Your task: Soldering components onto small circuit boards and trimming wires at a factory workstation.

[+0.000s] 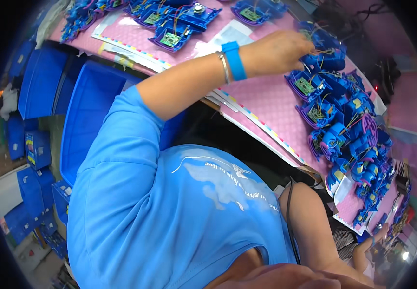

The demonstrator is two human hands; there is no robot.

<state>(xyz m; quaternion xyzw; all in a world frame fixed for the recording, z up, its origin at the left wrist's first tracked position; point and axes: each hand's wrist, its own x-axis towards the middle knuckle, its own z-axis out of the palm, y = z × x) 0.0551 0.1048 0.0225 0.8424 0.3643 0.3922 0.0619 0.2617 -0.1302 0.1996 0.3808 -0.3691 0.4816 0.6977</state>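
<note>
Head view: my left hand (278, 50) is at 1 o'clock over the pink-covered counter (261, 101), back up, fingers bent toward a blue housing (331, 60) at 2 o'clock. Thin wires (321, 51) by the fingertips; tips partly hidden, cannot tell whether I pinch one. On the housing's 7 o'clock side, a green circuit board (305, 86) in another opened shell. A heap of blue-and-purple parts (355, 139) runs from 2 to 4 o'clock; more wired units (170, 38) near 11. Blue bin (81, 115) between 9 and 10. Right hand: cannot tell its state.
</note>
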